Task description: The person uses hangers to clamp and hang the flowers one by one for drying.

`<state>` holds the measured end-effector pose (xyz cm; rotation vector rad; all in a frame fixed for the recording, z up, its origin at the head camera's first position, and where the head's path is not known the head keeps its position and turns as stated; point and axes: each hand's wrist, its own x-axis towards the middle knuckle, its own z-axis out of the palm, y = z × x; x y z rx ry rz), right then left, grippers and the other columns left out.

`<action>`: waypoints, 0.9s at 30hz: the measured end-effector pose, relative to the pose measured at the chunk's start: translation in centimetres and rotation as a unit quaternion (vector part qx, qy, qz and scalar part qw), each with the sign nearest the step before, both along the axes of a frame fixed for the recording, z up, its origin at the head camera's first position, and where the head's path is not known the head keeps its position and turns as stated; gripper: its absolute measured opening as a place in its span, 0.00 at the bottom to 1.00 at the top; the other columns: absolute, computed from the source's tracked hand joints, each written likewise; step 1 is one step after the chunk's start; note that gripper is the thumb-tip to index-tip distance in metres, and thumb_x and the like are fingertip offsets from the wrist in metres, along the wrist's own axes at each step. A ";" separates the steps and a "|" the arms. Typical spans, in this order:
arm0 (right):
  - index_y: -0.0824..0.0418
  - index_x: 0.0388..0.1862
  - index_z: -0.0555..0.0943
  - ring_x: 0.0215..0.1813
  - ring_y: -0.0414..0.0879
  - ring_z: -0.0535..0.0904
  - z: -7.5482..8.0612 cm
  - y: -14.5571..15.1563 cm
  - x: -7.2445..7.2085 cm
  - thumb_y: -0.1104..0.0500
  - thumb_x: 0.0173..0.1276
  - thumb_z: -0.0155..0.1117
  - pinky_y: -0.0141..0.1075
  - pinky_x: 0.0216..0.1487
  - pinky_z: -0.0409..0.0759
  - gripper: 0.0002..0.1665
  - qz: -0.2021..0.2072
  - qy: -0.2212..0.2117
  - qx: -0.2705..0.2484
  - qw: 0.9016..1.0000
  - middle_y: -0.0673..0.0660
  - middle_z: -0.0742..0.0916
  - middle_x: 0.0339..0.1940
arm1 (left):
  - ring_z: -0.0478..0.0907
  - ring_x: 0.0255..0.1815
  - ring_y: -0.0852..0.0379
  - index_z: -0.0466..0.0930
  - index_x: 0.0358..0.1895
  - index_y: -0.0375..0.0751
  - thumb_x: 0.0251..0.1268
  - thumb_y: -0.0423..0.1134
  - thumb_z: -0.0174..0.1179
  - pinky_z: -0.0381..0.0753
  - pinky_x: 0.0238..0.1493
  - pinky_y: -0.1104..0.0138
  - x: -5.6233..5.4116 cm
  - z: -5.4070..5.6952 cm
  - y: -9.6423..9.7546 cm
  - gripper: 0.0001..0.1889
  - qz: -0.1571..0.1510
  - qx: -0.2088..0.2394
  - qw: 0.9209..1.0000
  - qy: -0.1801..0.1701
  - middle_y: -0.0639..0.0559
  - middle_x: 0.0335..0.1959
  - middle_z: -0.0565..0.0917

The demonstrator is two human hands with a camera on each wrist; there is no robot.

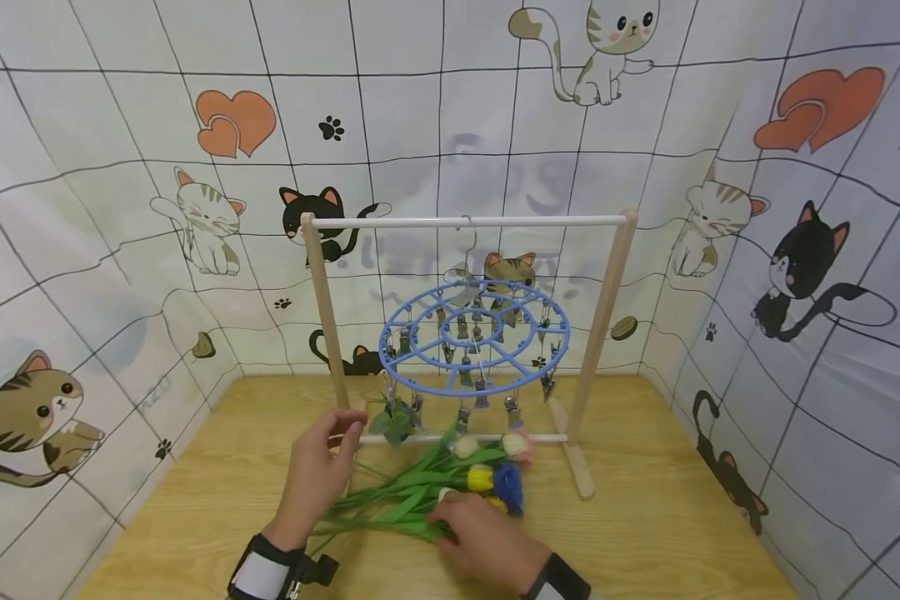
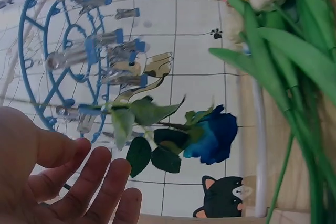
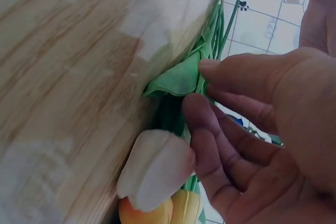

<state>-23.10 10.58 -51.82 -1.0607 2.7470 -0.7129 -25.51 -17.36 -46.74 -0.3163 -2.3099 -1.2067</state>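
Observation:
My left hand (image 1: 321,471) is raised at the left of the drying hanger (image 1: 450,390), fingers relaxed and holding nothing. Beside it in the left wrist view, a blue rose (image 2: 214,136) with green leaves hangs head-down from a clip (image 2: 86,121). My right hand (image 1: 487,533) reaches over a bunch of artificial tulips (image 1: 405,492) lying on the table. In the right wrist view, its thumb and index finger are spread beside a green leaf (image 3: 178,80), with a white tulip (image 3: 157,169) under the fingers. A gap shows between those fingertips.
The round blue hanger hooks onto a white bar (image 1: 390,222) of a wooden stand (image 1: 607,300), its many clips dangling. Yellow (image 1: 480,477) and blue flowers (image 1: 508,487) lie at the bunch's right end. A cat-print curtain (image 1: 420,117) surrounds the wooden table (image 1: 667,500).

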 end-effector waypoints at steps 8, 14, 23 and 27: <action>0.52 0.55 0.97 0.44 0.30 0.83 -0.3 -0.8 -0.2 0.58 0.76 0.85 0.27 0.44 0.85 0.11 -0.011 0.023 0.038 0.999 0.44 0.91 0.47 | 0.95 0.51 0.52 0.93 0.55 0.45 0.86 0.28 0.68 0.96 0.52 0.64 1.7 -1.5 1.2 0.08 -0.045 -0.013 0.999 -0.014 0.54 0.50 0.96; 0.51 0.46 0.97 0.41 0.30 0.82 -0.4 -1.0 -0.2 0.59 0.73 0.87 0.27 0.42 0.84 0.06 -0.021 0.023 0.036 0.999 0.43 0.91 0.41 | 0.95 0.49 0.56 0.93 0.51 0.48 0.82 0.27 0.72 0.96 0.50 0.65 2.3 -2.2 2.0 0.10 -0.063 -0.034 0.997 -0.032 0.57 0.49 0.96; 0.50 0.44 0.91 0.39 0.30 0.84 0.1 0.3 0.4 0.63 0.73 0.82 0.29 0.39 0.83 0.09 -0.041 0.008 0.000 0.999 0.42 0.92 0.38 | 0.95 0.50 0.57 0.93 0.51 0.49 0.83 0.30 0.72 0.97 0.54 0.60 2.9 -2.2 1.6 0.08 -0.061 -0.056 0.996 -0.034 0.58 0.47 0.96; 0.49 0.45 0.92 0.41 0.31 0.85 0.8 1.8 0.8 0.67 0.71 0.78 0.30 0.41 0.84 0.12 -0.054 0.002 -0.029 0.998 0.42 0.93 0.41 | 0.95 0.49 0.58 0.93 0.51 0.50 0.82 0.30 0.73 0.97 0.59 0.49 3.0 -1.9 0.9 0.08 -0.028 -0.072 0.997 -0.002 0.59 0.45 0.96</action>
